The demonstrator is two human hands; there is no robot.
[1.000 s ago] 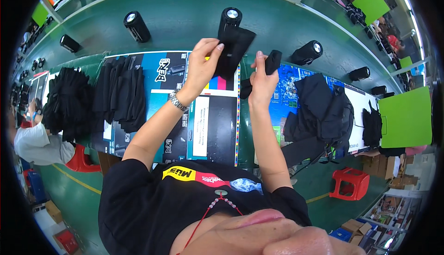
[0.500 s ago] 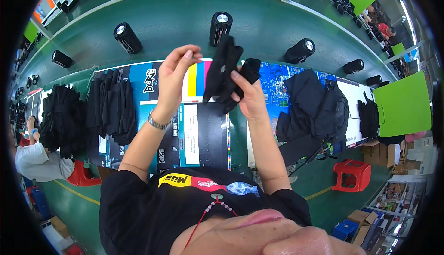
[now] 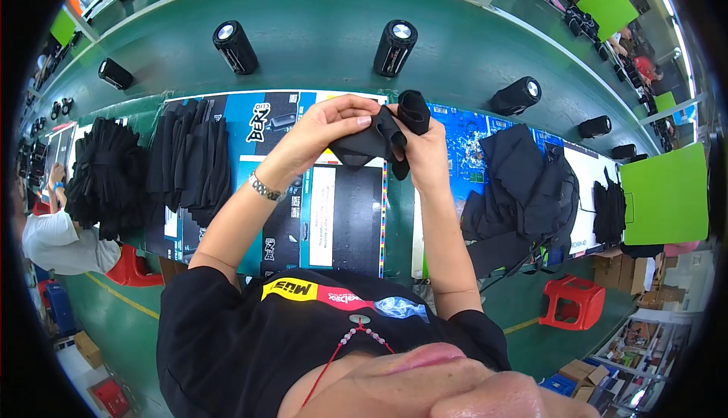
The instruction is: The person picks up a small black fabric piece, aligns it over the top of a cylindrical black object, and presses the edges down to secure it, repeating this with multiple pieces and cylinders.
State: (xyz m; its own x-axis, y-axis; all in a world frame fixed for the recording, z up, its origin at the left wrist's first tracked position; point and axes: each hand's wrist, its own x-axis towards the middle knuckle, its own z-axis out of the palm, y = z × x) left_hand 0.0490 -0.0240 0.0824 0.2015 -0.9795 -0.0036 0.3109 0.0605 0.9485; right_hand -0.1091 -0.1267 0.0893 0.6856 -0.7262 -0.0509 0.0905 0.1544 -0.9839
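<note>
Above the middle of the bench, a folded piece of black cloth [image 3: 362, 143] hangs between my two hands. My right hand [image 3: 428, 154] is wrapped round its bunched, rolled part, with the thumb hidden behind the folds. At the cloth's upper left edge, my left hand [image 3: 340, 125] has its fingertips pinched together on the fabric. On the left of the bench lies a stack of folded black cloth pieces [image 3: 189, 161]. A loose heap of black cloth [image 3: 523, 187] lies on the right.
Beyond the bench, black cylindrical speakers [image 3: 396, 48] stand spaced along a green surface [image 3: 318, 31]. A bundled black pile [image 3: 106, 175] sits at far left, near another person in a white shirt [image 3: 64, 240]. A green board [image 3: 666, 194] and red stool [image 3: 572, 302] are at right.
My left hand has come in from beside the cloth and now pinches its edge. The cloth has tipped from upright to lower and spread leftward. The speakers appear farther right.
</note>
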